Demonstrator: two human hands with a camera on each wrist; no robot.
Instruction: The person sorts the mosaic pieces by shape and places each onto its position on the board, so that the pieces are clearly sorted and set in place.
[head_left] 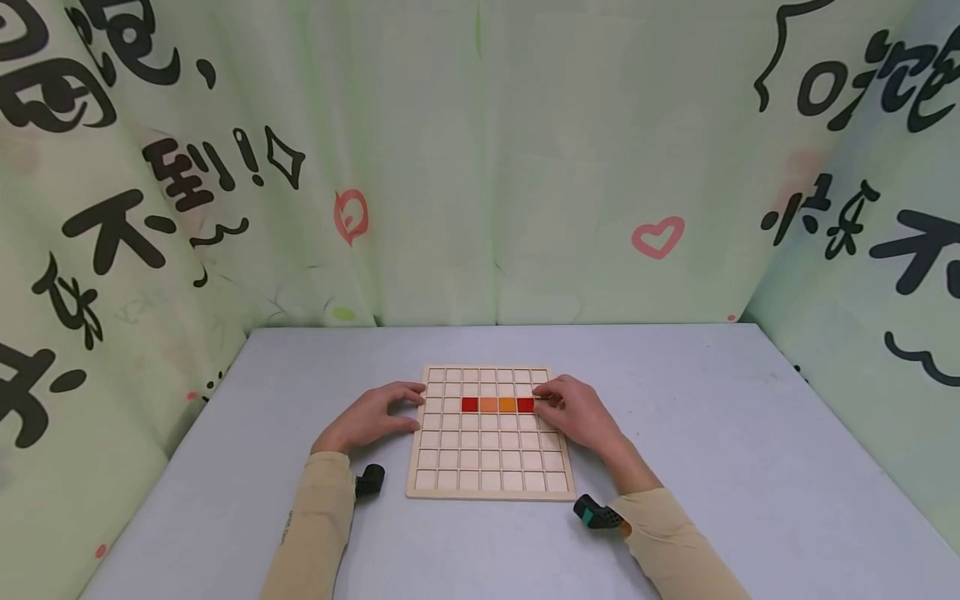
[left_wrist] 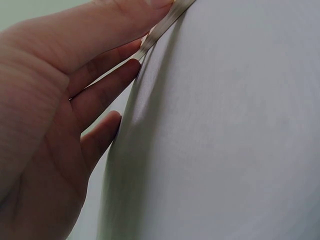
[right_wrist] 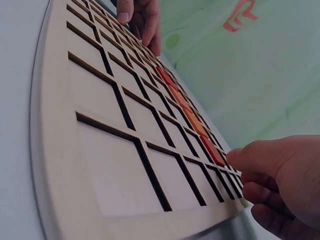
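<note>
A light wooden grid board point(head_left: 491, 497) lies on the table. Four coloured square tiles stand side by side in one row of its upper half: a red tile point(head_left: 470, 405), two orange tiles point(head_left: 498, 405) and another red tile point(head_left: 526, 405) at the right end. My left hand point(head_left: 372, 412) touches the board's left edge, thumb and fingers spread; in the left wrist view its fingertips point(left_wrist: 132, 65) rest along that edge. My right hand point(head_left: 581, 412) is over the right end of the row, thumb point(right_wrist: 240, 156) right beside the red tile. I cannot tell whether it pinches anything.
The white table point(head_left: 337, 358) extends around the board on all sides. A pale green curtain point(head_left: 495, 167) with dark lettering and pink hearts hangs behind and at both sides. Small black wrist devices point(head_left: 370, 482) sit on both forearms, close to the tabletop.
</note>
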